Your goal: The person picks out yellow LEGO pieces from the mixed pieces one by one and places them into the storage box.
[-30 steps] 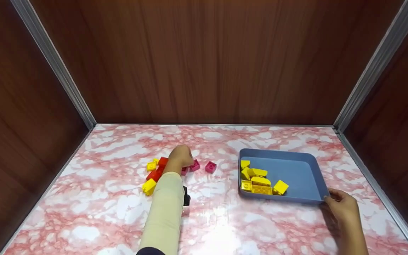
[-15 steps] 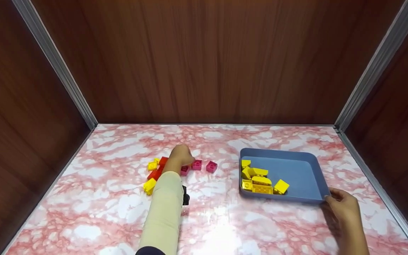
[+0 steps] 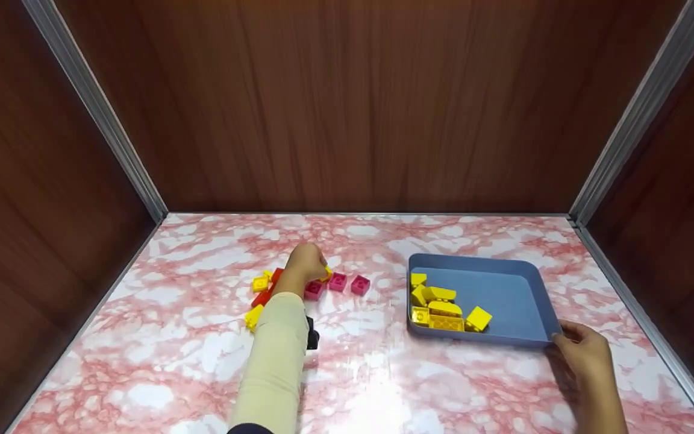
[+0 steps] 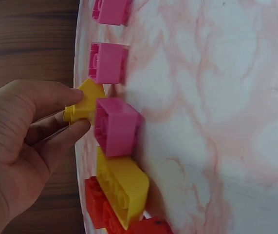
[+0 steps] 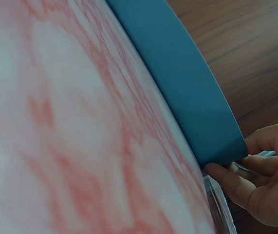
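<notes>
My left hand (image 3: 306,263) pinches a yellow toy brick (image 4: 89,100) between thumb and fingers, and a bit of its yellow shows by the fingertips in the head view. Right beside it are pink bricks (image 4: 117,127), one close in front of the held brick. A longer yellow brick (image 4: 124,187) and red bricks (image 4: 96,202) lie below them in the left wrist view. The forearm hides part of this pile in the head view. At the right, my right hand (image 3: 585,349) grips the near right corner of a blue-grey tray (image 3: 491,342), thumb and fingers on its wall.
Several yellow bricks (image 3: 445,308) lie along the tray's left side. More loose yellow bricks (image 3: 260,284) are left of the left forearm. Brown wood-grain panels (image 3: 359,108) with metal edge strips (image 3: 100,114) enclose the marble-patterned table (image 3: 190,367) at the back and sides.
Yellow now shows at my left fingertips, and the hand has shifted slightly away. The middle pink brick has turned and slid a little right. The right hand and tray stay put.
</notes>
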Demonstrator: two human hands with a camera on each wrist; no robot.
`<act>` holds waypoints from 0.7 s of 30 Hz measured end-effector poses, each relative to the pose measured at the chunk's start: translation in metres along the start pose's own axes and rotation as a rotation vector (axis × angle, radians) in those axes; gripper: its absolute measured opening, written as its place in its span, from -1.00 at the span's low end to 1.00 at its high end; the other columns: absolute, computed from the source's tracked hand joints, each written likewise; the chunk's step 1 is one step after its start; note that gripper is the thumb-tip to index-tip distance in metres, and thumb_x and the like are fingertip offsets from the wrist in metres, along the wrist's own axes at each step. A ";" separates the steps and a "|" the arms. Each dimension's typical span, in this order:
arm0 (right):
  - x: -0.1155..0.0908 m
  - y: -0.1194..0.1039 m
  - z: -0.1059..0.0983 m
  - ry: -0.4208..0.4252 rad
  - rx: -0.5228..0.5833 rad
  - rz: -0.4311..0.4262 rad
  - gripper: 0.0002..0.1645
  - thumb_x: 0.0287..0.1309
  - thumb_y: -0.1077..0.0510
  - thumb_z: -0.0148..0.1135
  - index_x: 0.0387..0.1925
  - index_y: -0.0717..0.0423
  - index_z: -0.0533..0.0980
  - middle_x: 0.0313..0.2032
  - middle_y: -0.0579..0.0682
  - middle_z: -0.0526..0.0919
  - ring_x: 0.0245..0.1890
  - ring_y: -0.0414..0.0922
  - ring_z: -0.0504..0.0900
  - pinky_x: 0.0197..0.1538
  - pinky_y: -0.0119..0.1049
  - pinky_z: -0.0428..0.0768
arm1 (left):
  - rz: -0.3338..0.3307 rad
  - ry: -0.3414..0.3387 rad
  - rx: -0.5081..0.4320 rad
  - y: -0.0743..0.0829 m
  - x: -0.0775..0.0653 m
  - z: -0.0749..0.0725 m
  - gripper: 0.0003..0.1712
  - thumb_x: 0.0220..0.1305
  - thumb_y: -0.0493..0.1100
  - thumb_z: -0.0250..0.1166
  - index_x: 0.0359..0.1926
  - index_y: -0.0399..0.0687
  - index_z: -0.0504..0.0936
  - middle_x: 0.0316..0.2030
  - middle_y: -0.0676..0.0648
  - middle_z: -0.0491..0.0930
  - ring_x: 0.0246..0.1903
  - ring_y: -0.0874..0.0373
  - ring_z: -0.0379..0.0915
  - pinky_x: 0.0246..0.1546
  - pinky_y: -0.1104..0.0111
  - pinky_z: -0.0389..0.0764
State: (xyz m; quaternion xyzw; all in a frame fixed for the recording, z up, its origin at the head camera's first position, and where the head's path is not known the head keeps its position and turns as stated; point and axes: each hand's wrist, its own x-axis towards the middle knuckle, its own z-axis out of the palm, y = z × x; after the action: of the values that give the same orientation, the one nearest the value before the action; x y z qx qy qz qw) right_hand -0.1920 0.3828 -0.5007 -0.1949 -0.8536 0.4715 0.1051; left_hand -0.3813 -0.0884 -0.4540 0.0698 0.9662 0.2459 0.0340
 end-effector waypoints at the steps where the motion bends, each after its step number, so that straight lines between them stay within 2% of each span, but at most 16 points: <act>1: 0.000 0.000 0.000 0.001 -0.009 -0.001 -0.49 0.16 0.33 0.16 0.13 0.55 0.41 -0.07 0.38 0.61 -0.37 -0.49 0.41 -0.29 -0.67 0.39 | 0.005 0.002 -0.003 0.001 0.000 -0.001 -0.81 -0.08 -0.20 0.52 -0.39 -0.20 0.76 -0.40 -0.07 0.68 -0.33 0.03 0.51 -0.20 0.25 0.59; 6: 0.000 0.000 0.000 0.004 -0.012 -0.001 -0.48 0.15 0.33 0.15 0.13 0.55 0.40 -0.04 0.42 0.58 -0.40 -0.52 0.39 -0.31 -0.69 0.38 | 0.043 -0.001 -0.021 0.010 -0.002 -0.007 -0.79 -0.04 -0.19 0.51 -0.35 -0.20 0.77 -0.36 -0.08 0.69 -0.30 0.01 0.54 -0.18 0.24 0.61; 15: 0.001 0.001 0.002 0.006 0.017 0.023 -0.49 0.17 0.36 0.15 0.15 0.55 0.39 -0.04 0.40 0.58 -0.41 -0.53 0.38 -0.32 -0.67 0.41 | 0.168 -0.008 0.005 0.023 -0.008 -0.006 -0.82 -0.04 -0.17 0.49 -0.40 -0.19 0.78 -0.43 -0.05 0.71 -0.34 0.02 0.55 -0.20 0.24 0.61; 21: 0.001 0.000 0.001 0.004 -0.006 0.016 -0.48 0.16 0.34 0.15 0.14 0.55 0.40 -0.02 0.42 0.57 -0.39 -0.50 0.39 -0.32 -0.67 0.40 | 0.263 -0.004 0.010 0.033 -0.012 -0.004 -0.84 -0.05 -0.19 0.48 -0.42 -0.19 0.79 -0.44 -0.04 0.71 -0.35 0.02 0.55 -0.23 0.24 0.60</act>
State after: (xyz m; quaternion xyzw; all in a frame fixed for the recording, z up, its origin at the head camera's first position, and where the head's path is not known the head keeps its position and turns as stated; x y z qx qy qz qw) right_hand -0.1932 0.3826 -0.5016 -0.2029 -0.8533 0.4692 0.1024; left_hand -0.3663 -0.0637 -0.4341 0.1966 0.9498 0.2433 0.0030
